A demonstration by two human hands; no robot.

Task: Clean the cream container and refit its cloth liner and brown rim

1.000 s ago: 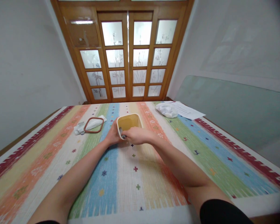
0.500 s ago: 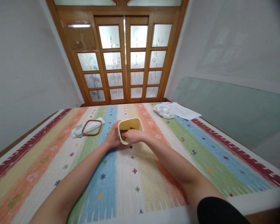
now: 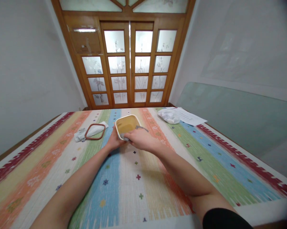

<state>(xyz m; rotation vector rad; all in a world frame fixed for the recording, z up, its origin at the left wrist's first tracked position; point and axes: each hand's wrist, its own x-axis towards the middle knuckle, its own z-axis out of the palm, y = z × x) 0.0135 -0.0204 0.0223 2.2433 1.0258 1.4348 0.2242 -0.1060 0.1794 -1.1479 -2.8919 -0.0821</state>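
A pale-yellow tub (image 3: 128, 123) with a cream rim and rounded corners is tilted toward me above the tablecloth. My left hand (image 3: 113, 140) is closed around its left side, with some fingers hidden behind the wall. At the near rim, my right hand (image 3: 139, 139) is closed on a bunched grey cloth (image 3: 126, 139). A scalloped grey edge of this cloth sticks out beyond the knuckles. The tub's inner walls show, while its near side is covered by the right hand.
Left of the tub, a reddish-brown rounded square frame (image 3: 95, 138) lies over a crumpled white cloth or bag (image 3: 80, 135). A white plastic bag (image 3: 169, 116) and printed paper sheets (image 3: 190, 117) rest at the back right. A striped tablecloth (image 3: 138, 187) covers the table.
My right hand has come up from inside the tub to its near rim, bringing the grey cloth into sight. The tub has shifted slightly left and tilted differently.
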